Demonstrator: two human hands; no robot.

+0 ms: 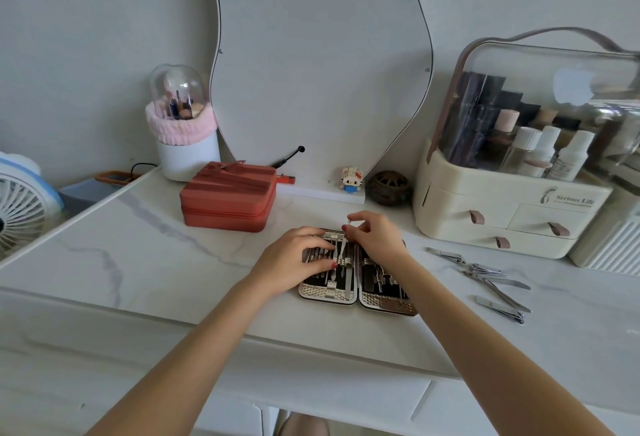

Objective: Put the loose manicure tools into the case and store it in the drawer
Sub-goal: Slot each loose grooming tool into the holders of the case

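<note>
The manicure case [388, 304] lies open flat on the marble table, with black lining, a silver rim and several tools in its loops. My left hand [294, 257] rests with fingers spread on the case's left half. Above the case's far edge, my right hand [375, 235] pinches a thin metal tool [343, 250] that slants down toward the left half. To the right of the case lie loose tools: scissors and nippers [481, 267] and a nail clipper [502, 309].
A red zipped box [228, 196] stands behind the case on the left, and a cream cosmetics organiser with drawers [509, 214] at the right. A brush holder [183, 131], a mirror [318, 55], a small figurine [351, 179] and a fan [20, 203] are also there. Drawer fronts [346, 397] lie under the table edge.
</note>
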